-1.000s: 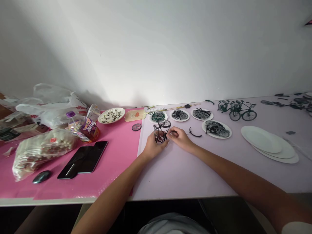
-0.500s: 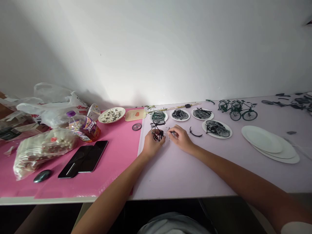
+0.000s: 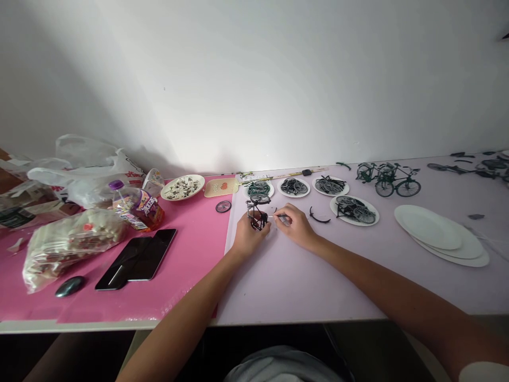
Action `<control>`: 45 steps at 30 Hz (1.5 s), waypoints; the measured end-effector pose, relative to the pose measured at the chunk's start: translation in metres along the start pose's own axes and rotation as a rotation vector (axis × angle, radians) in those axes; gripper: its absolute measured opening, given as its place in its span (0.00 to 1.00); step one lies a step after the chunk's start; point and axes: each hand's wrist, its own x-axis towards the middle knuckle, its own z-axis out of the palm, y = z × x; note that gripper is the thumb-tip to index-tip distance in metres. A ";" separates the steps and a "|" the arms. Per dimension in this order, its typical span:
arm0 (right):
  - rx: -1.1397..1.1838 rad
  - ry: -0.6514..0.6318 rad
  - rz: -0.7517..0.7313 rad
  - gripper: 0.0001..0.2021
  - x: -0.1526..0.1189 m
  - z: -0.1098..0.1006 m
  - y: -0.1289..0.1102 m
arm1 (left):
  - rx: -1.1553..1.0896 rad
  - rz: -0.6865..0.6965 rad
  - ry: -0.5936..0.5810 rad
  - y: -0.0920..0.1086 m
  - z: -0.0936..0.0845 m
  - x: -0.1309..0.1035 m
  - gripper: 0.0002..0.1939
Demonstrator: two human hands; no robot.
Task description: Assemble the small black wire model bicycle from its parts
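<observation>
Near the middle of the table, my left hand (image 3: 248, 235) is closed around a small dark model bicycle frame (image 3: 253, 211) with one wheel (image 3: 260, 199) at its top. To its right, my right hand (image 3: 295, 225) pinches a thin screwdriver-like tool (image 3: 281, 216), whose light shaft points left and meets the frame's right side. The exact contact spot is too small to make out. A loose wheel (image 3: 223, 206) lies on the pink mat to the left. A curved black part (image 3: 319, 216) rests right of my right hand.
Behind the hands stand plates of bicycle parts (image 3: 294, 187), with a fuller plate (image 3: 354, 210) to the right. Green model bicycles (image 3: 397, 180) and stacked white plates (image 3: 431, 228) are farther right. Two phones (image 3: 151, 257), a bottle (image 3: 137, 208) and a bag (image 3: 71, 241) occupy the left.
</observation>
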 end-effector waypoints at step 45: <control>-0.228 -0.271 0.120 0.16 -0.001 -0.005 0.006 | -0.017 -0.050 -0.022 -0.007 0.000 0.003 0.15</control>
